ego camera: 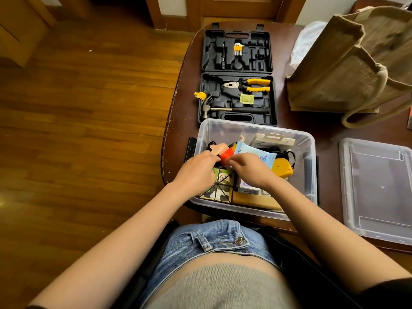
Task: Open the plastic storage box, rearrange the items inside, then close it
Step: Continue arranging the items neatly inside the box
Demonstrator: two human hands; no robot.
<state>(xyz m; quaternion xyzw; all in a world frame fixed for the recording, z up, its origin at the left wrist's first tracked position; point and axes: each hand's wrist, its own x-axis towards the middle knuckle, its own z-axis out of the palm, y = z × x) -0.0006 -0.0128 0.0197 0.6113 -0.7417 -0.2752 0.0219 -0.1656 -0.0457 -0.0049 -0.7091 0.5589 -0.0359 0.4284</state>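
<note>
The clear plastic storage box [310, 166] stands open on the dark table, right in front of me. Its clear lid [376, 190] lies flat on the table to the right. Inside are a blue wipes packet [256, 153], a yellow device [283, 168], a panda-print box [220, 186], a white carded package [273, 140] and a red-and-beige item [226, 151]. Both hands are inside the box. My left hand [196, 170] has its fingers curled at the red-and-beige item. My right hand [249, 168] pinches something small beside the red part; what it is stays hidden.
A black tool case [237, 74] lies open behind the box, with pliers, a hammer and hex keys in it. A brown jute bag [347, 63] stands at the back right. The table's rounded left edge [169, 130] drops to a wooden floor.
</note>
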